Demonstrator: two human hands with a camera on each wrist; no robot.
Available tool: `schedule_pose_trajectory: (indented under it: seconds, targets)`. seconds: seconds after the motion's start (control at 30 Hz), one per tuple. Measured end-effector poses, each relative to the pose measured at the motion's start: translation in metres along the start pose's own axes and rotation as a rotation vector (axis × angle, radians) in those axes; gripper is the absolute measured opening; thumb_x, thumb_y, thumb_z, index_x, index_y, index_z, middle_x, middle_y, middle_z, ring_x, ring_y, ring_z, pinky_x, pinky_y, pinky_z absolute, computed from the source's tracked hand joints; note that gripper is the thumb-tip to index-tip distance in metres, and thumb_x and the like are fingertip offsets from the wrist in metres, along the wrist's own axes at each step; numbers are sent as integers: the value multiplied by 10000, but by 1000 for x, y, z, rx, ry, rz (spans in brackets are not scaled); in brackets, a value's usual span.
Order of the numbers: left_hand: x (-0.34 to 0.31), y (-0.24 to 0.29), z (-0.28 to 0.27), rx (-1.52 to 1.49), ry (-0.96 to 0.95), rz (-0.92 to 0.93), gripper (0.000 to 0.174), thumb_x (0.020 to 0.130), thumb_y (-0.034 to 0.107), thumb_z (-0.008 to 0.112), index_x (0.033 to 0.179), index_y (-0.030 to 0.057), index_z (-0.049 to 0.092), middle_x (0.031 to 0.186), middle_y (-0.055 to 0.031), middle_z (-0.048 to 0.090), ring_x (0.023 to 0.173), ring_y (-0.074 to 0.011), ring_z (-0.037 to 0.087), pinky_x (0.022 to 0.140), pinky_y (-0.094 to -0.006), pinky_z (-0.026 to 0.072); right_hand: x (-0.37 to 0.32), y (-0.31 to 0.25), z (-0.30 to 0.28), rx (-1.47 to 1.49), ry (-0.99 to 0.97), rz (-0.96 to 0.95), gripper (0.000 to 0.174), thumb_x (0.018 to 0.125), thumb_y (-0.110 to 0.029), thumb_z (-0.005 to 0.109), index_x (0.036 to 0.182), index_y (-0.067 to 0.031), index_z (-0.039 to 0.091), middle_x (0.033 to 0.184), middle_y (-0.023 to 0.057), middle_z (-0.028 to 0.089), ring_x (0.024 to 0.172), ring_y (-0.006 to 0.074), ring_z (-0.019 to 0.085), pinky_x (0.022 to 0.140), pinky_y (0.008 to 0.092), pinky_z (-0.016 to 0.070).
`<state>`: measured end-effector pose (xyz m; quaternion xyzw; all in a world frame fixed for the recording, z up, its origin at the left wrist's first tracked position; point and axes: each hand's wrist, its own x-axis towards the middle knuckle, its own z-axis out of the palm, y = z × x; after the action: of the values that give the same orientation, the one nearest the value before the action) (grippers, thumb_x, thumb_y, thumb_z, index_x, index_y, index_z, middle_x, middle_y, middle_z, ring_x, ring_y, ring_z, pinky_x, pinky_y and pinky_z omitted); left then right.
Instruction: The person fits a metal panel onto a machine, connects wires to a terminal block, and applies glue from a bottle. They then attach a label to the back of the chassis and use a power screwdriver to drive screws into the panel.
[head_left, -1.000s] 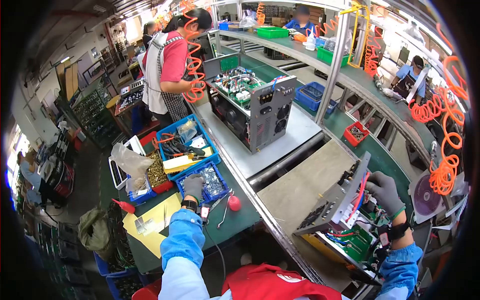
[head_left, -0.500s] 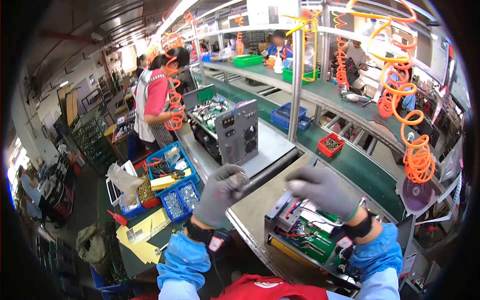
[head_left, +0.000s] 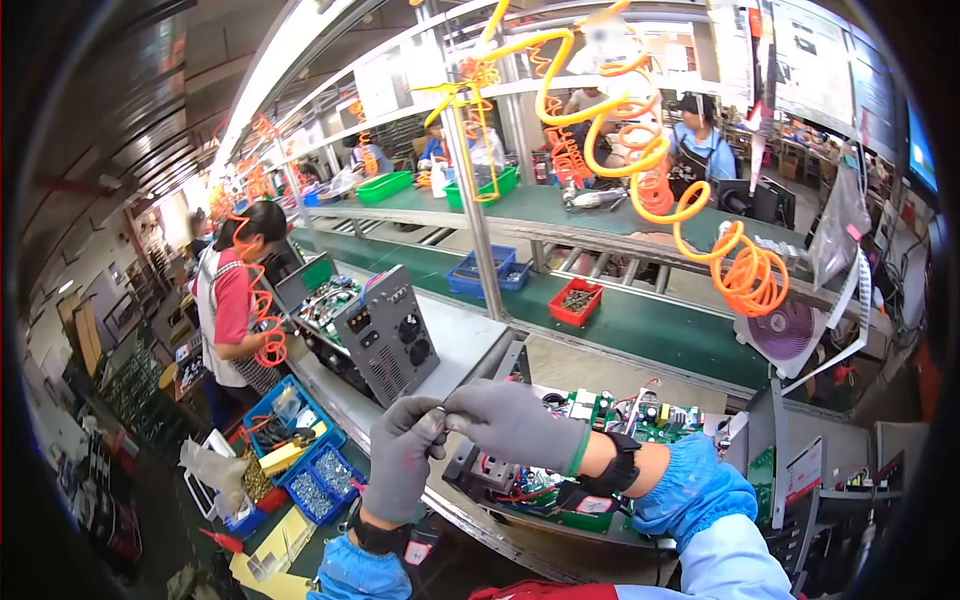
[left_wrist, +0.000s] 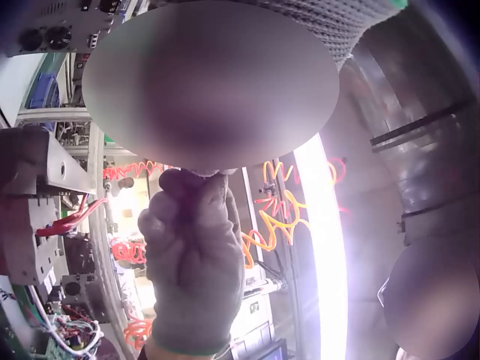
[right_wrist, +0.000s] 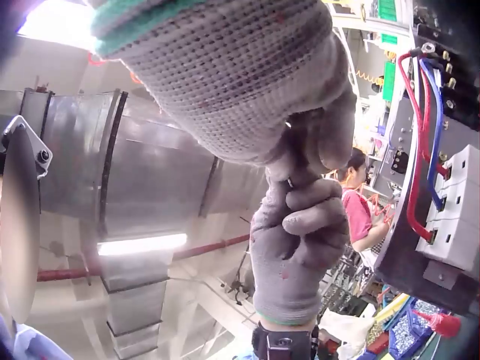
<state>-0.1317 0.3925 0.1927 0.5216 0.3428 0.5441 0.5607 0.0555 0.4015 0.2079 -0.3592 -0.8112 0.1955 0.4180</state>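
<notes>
My gloved left hand (head_left: 400, 465) and gloved right hand (head_left: 515, 425) meet fingertip to fingertip in front of me. Between them shows a bit of a small metal part (head_left: 441, 409), pinched by the fingers of both hands and mostly hidden by them. In the right wrist view, the left hand (right_wrist: 292, 247) has its fingers curled toward the right fingertips. Below and behind the right hand lies an opened machine unit with a green circuit board (head_left: 660, 415). White connector blocks (right_wrist: 457, 202) on it carry red and blue wires.
A second grey machine unit (head_left: 390, 335) stands on the metal plate to the left. Blue bins of small metal hardware (head_left: 325, 485) and a blue tool tray (head_left: 325, 432) sit lower left. A red bin (head_left: 577, 315) lies beyond. Orange coiled hoses (head_left: 690, 205) hang ahead; a person (head_left: 228, 310) stands left.
The left hand has come up from the blue hardware bin and the right hand has let go of the machine's panel, which is now lower. Both hands have met; the view has swung right.
</notes>
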Motion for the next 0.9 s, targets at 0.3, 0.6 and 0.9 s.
schedule_pose_trajectory:
  seconds: [0.3,0.6,0.9]
  targets:
    - [10,-16,-8,13,128,23,190,968,132,630,1104,1,606,839,-46,632,661,-70,538,592,-202,451,13,48,-18,-103,149,318,262,876,-214,575,955,4,698,841,203,692,693,323,694,663,408,563]
    - [22,-58,-33,-214,241,-241,160,959,77,614,1086,-20,594,856,-82,633,622,-88,533,542,-202,450,-4,136,-21,249,37,779,236,877,-141,604,942,67,695,752,142,696,628,201,690,579,356,561]
    - [22,-77,-22,-198,204,-247,179,960,94,613,1093,-26,599,832,-53,626,634,-69,521,563,-197,455,-4,147,-16,481,82,862,229,911,-155,627,1024,33,693,834,114,700,625,187,680,548,331,540]
